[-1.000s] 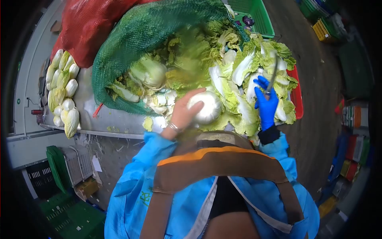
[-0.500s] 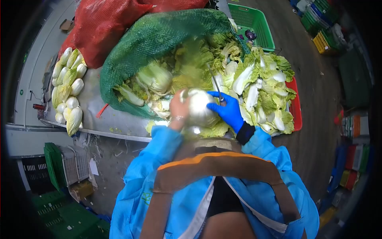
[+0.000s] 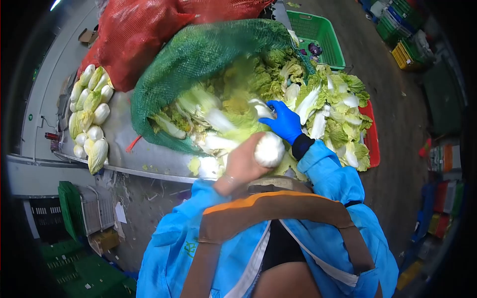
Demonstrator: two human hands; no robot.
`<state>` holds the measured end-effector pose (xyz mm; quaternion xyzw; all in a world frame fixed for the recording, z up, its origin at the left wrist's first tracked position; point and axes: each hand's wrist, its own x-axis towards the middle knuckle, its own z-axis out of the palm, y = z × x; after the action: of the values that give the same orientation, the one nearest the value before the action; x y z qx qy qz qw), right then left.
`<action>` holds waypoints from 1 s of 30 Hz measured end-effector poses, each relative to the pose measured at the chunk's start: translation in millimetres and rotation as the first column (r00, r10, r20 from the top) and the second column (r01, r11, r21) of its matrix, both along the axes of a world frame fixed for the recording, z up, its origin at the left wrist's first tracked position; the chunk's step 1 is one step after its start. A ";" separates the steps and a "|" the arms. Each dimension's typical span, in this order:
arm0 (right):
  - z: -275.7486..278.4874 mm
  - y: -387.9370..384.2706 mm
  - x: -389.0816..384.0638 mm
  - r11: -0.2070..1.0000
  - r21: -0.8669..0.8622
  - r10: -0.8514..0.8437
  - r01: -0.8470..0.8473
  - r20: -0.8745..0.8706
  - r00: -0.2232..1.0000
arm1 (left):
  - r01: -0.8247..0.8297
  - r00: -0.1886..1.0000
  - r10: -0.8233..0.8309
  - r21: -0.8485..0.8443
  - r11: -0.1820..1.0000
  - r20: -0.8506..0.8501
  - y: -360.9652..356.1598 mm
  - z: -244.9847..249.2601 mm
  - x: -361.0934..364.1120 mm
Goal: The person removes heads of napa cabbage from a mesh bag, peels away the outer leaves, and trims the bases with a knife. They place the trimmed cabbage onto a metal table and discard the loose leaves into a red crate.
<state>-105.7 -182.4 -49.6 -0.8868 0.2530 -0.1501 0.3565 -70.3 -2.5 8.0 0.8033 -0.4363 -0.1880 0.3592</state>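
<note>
My bare left hand (image 3: pixel 244 160) grips a napa cabbage (image 3: pixel 270 150) near the table's front edge, its pale, round base facing up toward me. In a blue glove, my right hand (image 3: pixel 284 123) is closed just beyond that cabbage, among leaves. A knife shows in this hand in the earlier view; now only a small dark bit appears at the fingers and the blade cannot be made out. Loose cabbage leaves (image 3: pixel 218 120) lie just beyond my hands, in front of the mouth of a green mesh sack (image 3: pixel 164 82).
Several trimmed cabbages (image 3: pixel 101 114) are piled at the left of the metal table (image 3: pixel 119 134). Red mesh sacks (image 3: pixel 134 39) stand behind. At the right, leaves heap over a red crate (image 3: pixel 373 134); a green crate (image 3: pixel 323 37) holds purple scraps.
My left hand has turned the cabbage so its base faces me and brought it closer. Outer leaves now lie beyond it. The knife blade is no longer visible.
</note>
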 end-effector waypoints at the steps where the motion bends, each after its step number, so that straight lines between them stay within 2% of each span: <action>1: -20.6 -4.8 -1.0 1.000 -0.021 -0.013 0.013 0.005 1.000 | -0.019 0.996 0.019 0.001 1.000 -0.092 1.8 4.6 -0.5; 2: -43.1 -9.7 -1.8 0.999 -0.042 -0.027 0.027 0.010 1.000 | -0.014 0.996 0.015 0.001 1.000 -0.083 6.3 4.4 6.8; 4: -50.8 -3.4 -7.4 0.996 0.014 -0.083 0.084 -0.050 0.995 | -0.013 0.998 0.010 -0.055 0.998 -0.060 12.1 11.9 31.2; 5: -58.0 5.3 -6.9 0.992 -0.008 -0.124 0.124 -0.013 0.992 | -0.064 0.986 0.076 -0.086 0.994 0.146 9.7 11.6 28.9; 6: -62.7 11.1 -9.5 0.993 -0.001 -0.114 0.114 -0.019 0.993 | -0.074 0.986 0.085 -0.078 0.994 0.140 7.2 10.7 33.1; 7: -65.7 15.4 -12.0 0.991 0.007 -0.135 0.135 0.022 0.991 | -0.166 0.983 0.152 0.134 0.977 0.105 2.7 8.9 39.5; 8: -68.4 16.0 -10.8 0.988 0.010 -0.153 0.153 0.072 0.986 | -0.246 0.969 0.229 0.334 0.910 0.090 -0.1 6.3 44.5; 9: -93.7 -0.1 -14.3 0.982 0.081 -0.180 0.169 0.167 0.969 | -0.292 0.955 0.296 0.268 0.918 0.024 8.8 -4.6 56.6; 10: -76.7 -13.8 -21.2 0.967 0.223 -0.177 0.123 0.241 0.954 | -0.293 0.922 0.338 0.231 0.928 -0.188 26.9 -31.3 76.3; 11: -62.4 -22.5 -30.0 0.921 0.320 -0.292 0.221 0.193 0.937 | -0.358 0.767 0.409 0.200 0.912 -0.495 42.1 -22.3 77.7; 12: -44.5 -27.7 -42.2 0.945 0.261 -0.292 0.197 0.402 0.868 | -0.424 0.528 0.405 0.182 0.887 -0.746 54.1 -14.5 76.4; 13: -24.9 -30.8 -53.3 0.929 0.245 -0.360 0.279 0.406 0.840 | -0.499 0.417 0.313 0.073 0.864 -0.853 65.9 -26.7 75.8; 14: -1.1 -29.5 -64.7 0.872 0.460 -0.392 0.167 0.452 0.801 | -0.505 0.418 0.322 0.077 0.860 -0.850 70.8 -17.4 68.4; 15: 35.3 -18.2 -73.2 0.770 0.633 -0.448 0.086 0.439 0.779 | -0.592 0.309 0.189 -0.032 0.805 -0.932 65.7 0.8 58.5; 16: 74.9 -0.1 -80.4 0.660 0.747 -0.501 0.080 0.358 0.788 | -0.675 0.218 0.017 -0.138 0.725 -0.976 55.8 13.8 51.8; 17: 77.8 5.9 -83.4 0.653 0.757 -0.418 -0.037 0.401 0.815 | -0.692 0.229 -0.121 -0.249 0.678 -0.966 46.7 17.6 45.5; 18: 70.8 17.4 -75.5 0.588 0.769 -0.380 -0.251 0.537 0.753 | -0.669 0.272 -0.257 -0.375 0.642 -0.927 34.3 27.4 38.2; 19: 84.6 30.8 -66.2 0.477 0.795 -0.315 -0.376 0.554 0.771 | -0.632 0.354 -0.275 -0.445 0.634 -0.894 21.3 35.3 31.8; 20: 87.0 40.5 -58.4 0.291 0.876 -0.339 -0.384 0.470 0.815 | -0.592 0.427 -0.286 -0.504 0.628 -0.858 13.4 39.5 26.3; 21: 64.3 43.5 -53.8 0.201 0.946 -0.335 -0.255 0.311 0.889 | -0.468 0.590 -0.180 -0.515 0.718 -0.787 8.9 33.5 27.1; 22: 92.1 54.0 -43.7 0.191 0.960 -0.389 -0.207 0.267 0.882 | -0.348 0.707 -0.181 -0.559 0.752 -0.684 5.6 34.1 27.7; 24: 81.2 46.9 -46.0 0.072 0.972 -0.395 -0.225 0.235 0.888 | -0.343 0.744 -0.073 -0.473 0.812 -0.665 7.0 50.3 26.7; 25: 78.0 44.6 -45.4 0.081 0.970 -0.402 -0.228 0.241 0.883 | -0.333 0.745 -0.085 -0.480 0.811 -0.661 5.0 56.1 28.2; 27: 72.7 47.0 -48.9 0.125 0.972 -0.387 -0.198 0.231 0.893 | -0.250 0.913 0.147 -0.237 0.939 -0.380 6.6 59.5 24.7; 28: 67.1 45.9 -49.6 0.131 0.971 -0.391 -0.199 0.235 0.890 | -0.244 0.915 0.140 -0.242 0.939 -0.379 6.8 57.9 23.7; 30: 57.4 43.2 -50.4 0.253 0.916 -0.373 -0.312 0.390 0.842 | -0.289 0.819 0.102 -0.252 0.923 -0.564 8.8 50.8 21.1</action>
<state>-156.1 -139.1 7.9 -0.3912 0.1972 -0.2126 0.8734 -49.2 6.3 58.9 0.6873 -0.2558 -0.2934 0.6132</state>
